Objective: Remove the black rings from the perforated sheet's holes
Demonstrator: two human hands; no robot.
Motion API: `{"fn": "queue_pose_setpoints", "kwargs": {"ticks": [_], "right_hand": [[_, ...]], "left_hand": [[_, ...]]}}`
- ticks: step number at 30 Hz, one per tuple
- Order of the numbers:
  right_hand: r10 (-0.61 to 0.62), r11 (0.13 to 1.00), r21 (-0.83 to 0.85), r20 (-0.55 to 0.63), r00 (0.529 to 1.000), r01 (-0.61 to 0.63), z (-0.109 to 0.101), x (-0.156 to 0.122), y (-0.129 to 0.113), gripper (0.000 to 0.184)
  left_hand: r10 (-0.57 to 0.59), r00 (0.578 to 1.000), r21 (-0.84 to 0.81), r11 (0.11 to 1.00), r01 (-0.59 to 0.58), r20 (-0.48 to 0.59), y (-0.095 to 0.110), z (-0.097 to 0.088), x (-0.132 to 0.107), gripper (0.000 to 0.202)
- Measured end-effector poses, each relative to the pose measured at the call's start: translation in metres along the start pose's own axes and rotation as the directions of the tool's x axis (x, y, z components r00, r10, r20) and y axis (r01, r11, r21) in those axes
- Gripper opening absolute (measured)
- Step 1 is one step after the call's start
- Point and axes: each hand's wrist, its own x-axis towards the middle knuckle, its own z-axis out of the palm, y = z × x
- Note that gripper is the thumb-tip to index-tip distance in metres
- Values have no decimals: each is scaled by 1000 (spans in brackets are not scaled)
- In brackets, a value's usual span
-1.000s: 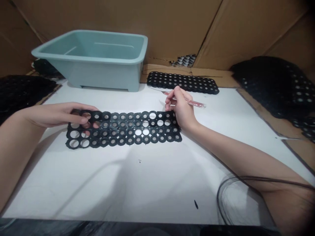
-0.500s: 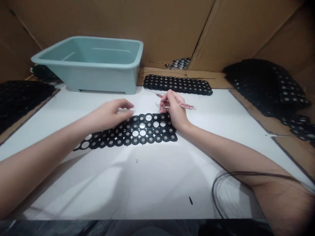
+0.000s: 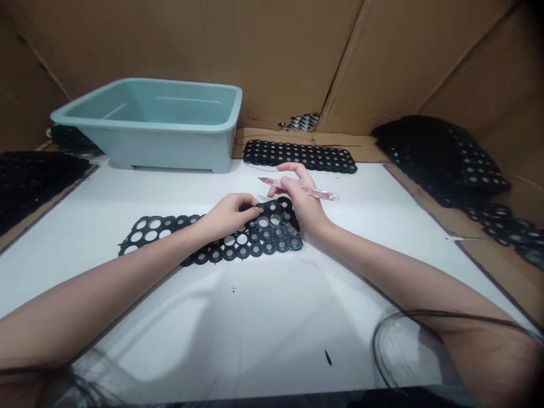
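While the left hand (image 3: 229,213) covers part of a black perforated plastic sheet (image 3: 266,247), grip unclear, the right hand (image 3: 300,198) pinches a pink craft knife (image 3: 325,194).

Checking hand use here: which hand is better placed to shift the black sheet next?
Probably the left: the left hand rests on the sheet, empty, while the right hand holds a craft knife.

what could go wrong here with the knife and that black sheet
The tip of the pink craft knife, held in the right hand, points toward the left hand, so a slip might nick it. The black perforated sheet looks loose and could shift under the left hand. The dark cable loop near the right forearm might snag.
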Motion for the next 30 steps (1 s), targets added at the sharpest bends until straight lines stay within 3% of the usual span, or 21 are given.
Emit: {"fn": "queue_pose_setpoints", "kwargs": {"ticks": [7, 12, 17, 22, 27, 30], "right_hand": [[191, 981, -41, 11, 982, -190, -24, -35, -6, 13], [155, 980, -135, 79, 985, -143, -24, -36, -5, 2], [151, 955, -270, 88, 985, -122, -21, -36, -4, 7], [117, 843, -532, 34, 993, -81, -18, -38, -3, 9], [96, 722, -692, 130, 987, 21, -8, -36, -7, 14], [130, 681, -732, 135, 982, 10, -1, -33, -9, 16]], "left_hand": [[60, 998, -18, 998, -60, -8, -6, -2, 4, 23], [33, 999, -44, 998, -35, -31, -7, -1, 3, 23], [36, 998, -54, 998, -38, -43, -5, 0, 3, 26], [4, 996, -38, 999, -7, -85, -3, 1, 1, 24], [-46, 984, -8, 999, 45, -172, 4, 6, -7, 22], [-40, 983, 6, 999, 42, -181, 9, 8, -12, 22]]}}
